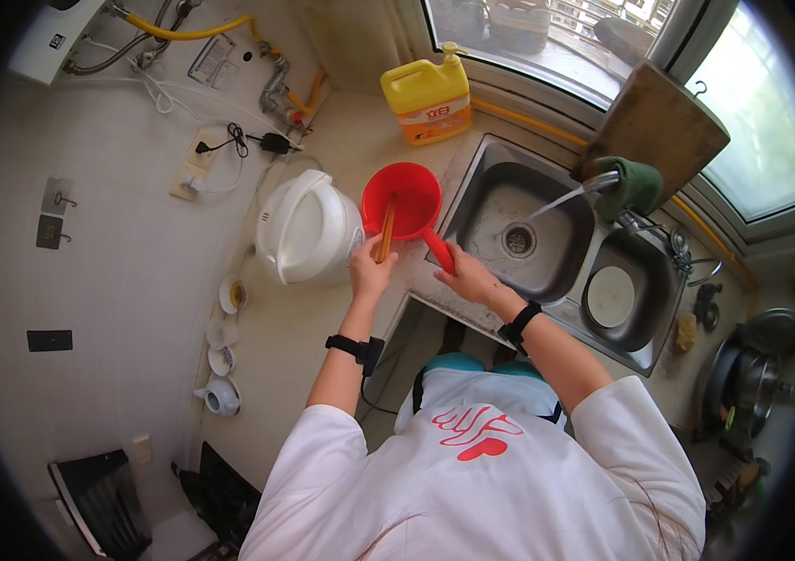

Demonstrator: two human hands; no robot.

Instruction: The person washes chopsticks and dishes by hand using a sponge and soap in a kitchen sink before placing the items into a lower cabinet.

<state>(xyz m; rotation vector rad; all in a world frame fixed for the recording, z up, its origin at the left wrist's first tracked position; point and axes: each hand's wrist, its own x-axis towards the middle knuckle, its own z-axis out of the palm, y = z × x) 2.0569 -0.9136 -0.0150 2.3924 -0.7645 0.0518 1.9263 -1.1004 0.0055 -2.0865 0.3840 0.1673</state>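
Note:
A red plastic dipper (417, 189) sits over the counter, between a white rice cooker (313, 228) and the sink. My right hand (471, 275) is closed around its handle. My left hand (371, 270) grips several wooden chopsticks (386, 231), whose far ends reach into the dipper's bowl. Whether the dipper rests on the counter I cannot tell. To the right, water runs from the faucet (602, 181) into the left basin (489, 210) of a steel double sink. A round whitish plate or lid (610, 296) lies in the right basin.
A yellow detergent jug (429, 102) stands behind the dipper. A wooden cutting board (657, 133) leans at the window, near a green cloth (629, 188) over the faucet. Small bowls (233, 294) and a teapot (221, 397) line the left wall. Pans (755, 379) stand far right.

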